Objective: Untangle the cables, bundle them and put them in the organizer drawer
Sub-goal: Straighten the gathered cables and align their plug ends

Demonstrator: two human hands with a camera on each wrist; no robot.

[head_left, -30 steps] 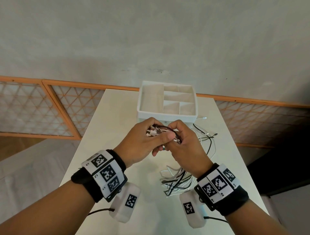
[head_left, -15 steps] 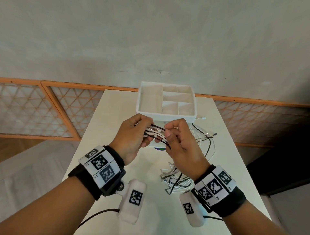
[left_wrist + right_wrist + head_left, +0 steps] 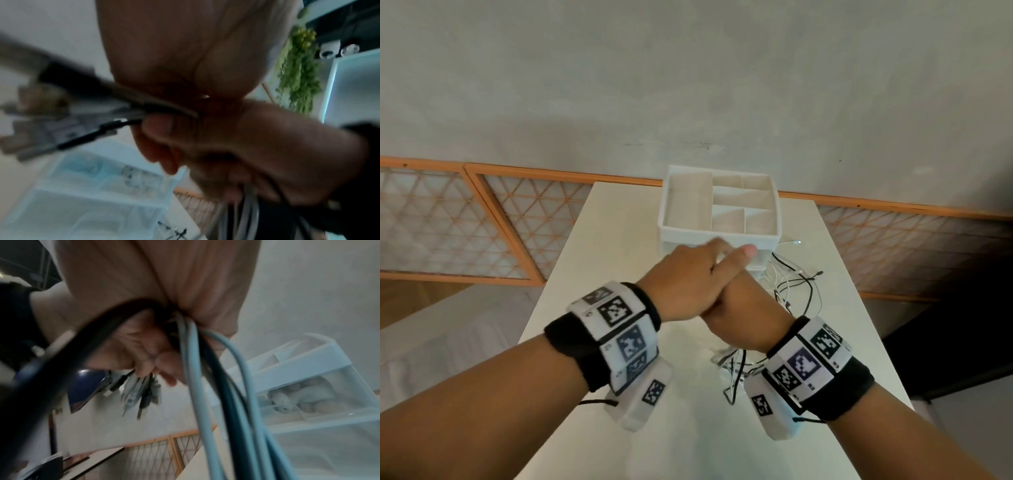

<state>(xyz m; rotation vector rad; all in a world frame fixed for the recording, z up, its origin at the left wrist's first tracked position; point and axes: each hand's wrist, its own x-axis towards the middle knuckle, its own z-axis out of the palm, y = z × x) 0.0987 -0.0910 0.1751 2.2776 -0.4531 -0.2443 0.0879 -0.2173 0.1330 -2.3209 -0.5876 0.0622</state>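
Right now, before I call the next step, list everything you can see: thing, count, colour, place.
cables: several, count unclear, black and white, tangled on table, some gripped
organizer drawer: one, white, compartments on top, far middle of table
table: one, white, under everything
lattice panels: orange-framed, along grey wall
hanging plant: one, green, background
wrist cameras: two, white, under wrists
left hand: crossed over right, holding cable ends
right hand: beneath, gripping cable bundle

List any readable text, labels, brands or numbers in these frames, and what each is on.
No words, brands or numbers can be read in any view.
Black-and-white square code markers on the left white wristband: patterns only; the tiny marks beside them are too small to read.
The right white wristband likewise: tiny marks, illegible.
White compartmented plastic organizer: no label visible.
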